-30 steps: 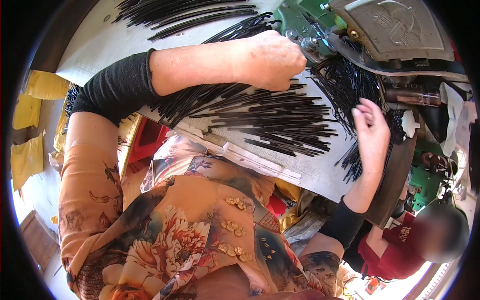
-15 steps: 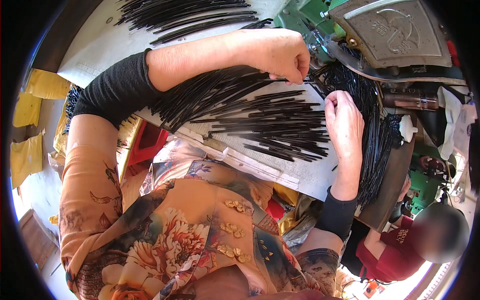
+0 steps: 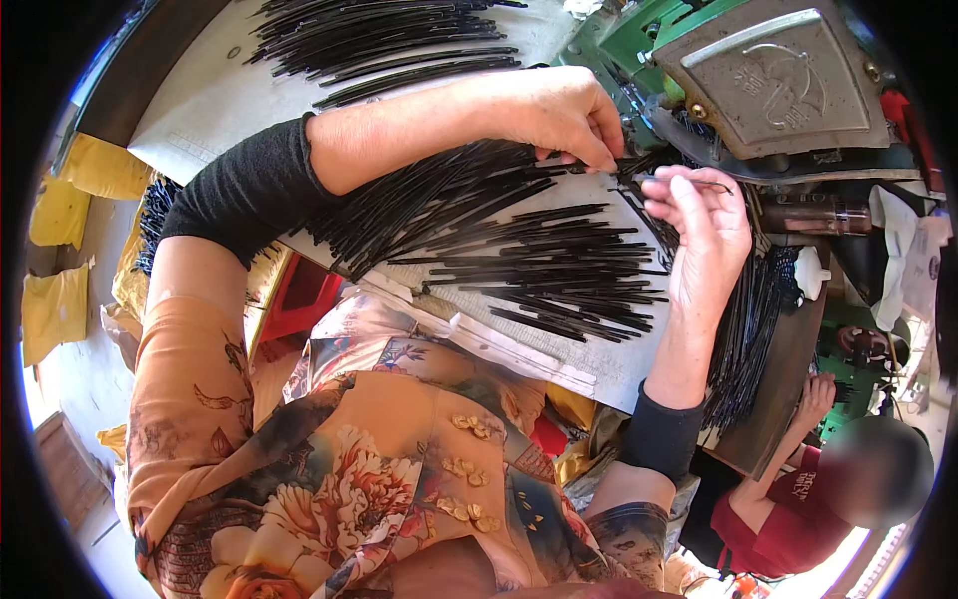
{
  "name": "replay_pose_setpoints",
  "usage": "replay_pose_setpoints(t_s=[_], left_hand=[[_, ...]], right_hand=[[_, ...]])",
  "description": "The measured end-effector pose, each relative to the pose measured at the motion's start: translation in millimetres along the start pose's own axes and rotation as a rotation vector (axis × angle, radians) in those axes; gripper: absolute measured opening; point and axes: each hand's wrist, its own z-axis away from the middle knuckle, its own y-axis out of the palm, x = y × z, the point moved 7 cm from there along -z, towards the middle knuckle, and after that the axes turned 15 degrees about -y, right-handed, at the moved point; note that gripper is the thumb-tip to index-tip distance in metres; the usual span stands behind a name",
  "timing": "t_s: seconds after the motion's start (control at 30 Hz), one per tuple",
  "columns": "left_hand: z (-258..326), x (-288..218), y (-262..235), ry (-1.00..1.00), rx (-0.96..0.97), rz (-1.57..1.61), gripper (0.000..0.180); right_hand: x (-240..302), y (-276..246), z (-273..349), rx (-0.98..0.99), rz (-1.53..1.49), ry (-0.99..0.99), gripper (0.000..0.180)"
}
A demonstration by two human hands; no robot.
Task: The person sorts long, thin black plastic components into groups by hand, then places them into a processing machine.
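Many thin black rods [image 3: 559,270] lie spread over a pale worktable [image 3: 559,354] in front of me. My left hand [image 3: 564,115] reaches across from the left and pinches a rod end near the base of a green and grey machine [image 3: 768,80]. My right hand [image 3: 704,235] is raised beside it, fingertips closed on one thin black rod [image 3: 689,182] that points toward the machine. Black sleeves cover both forearms.
Another heap of black rods [image 3: 389,40] lies at the far side of the table. More rods [image 3: 748,329] hang off the right edge. A person in a red shirt [image 3: 798,509] sits low on the right. Yellow cloths [image 3: 60,250] lie at left.
My right hand rose from the rods at the table's right edge to the machine, now holding one rod. My left hand stayed at the machine base.
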Motion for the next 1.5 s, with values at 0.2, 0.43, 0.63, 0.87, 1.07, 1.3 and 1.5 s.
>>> replay_pose_setpoints(t_s=[0.2, 0.43, 0.63, 0.87, 1.07, 1.3, 1.5], left_hand=[[-5, 5, -10, -0.034, -0.039, 0.207, 0.025], [-10, 9, -15, -0.039, -0.048, 0.206, 0.025], [-10, 11, -21, -0.033, -0.084, 0.244, 0.025], [-8, 6, -18, -0.009, -0.076, 0.182, 0.022], [-9, 8, -24, 0.013, -0.139, 0.162, 0.023], [-9, 5, -23, 0.019, -0.14, 0.097, 0.023], [-11, 3, -27, 0.053, -0.179, 0.086, 0.024]], right_hand=[[-21, 3, 1, -0.05, 0.008, -0.007, 0.008], [-27, 18, 13, 0.239, 0.242, 0.099, 0.021], [-26, 20, 15, 0.263, 0.233, 0.132, 0.024], [-28, 19, 13, 0.252, 0.206, 0.14, 0.025], [-29, 18, 13, 0.24, 0.192, 0.143, 0.024], [-28, 18, 11, 0.237, 0.204, 0.157, 0.024], [-29, 18, 4, 0.234, 0.186, 0.147, 0.024]])
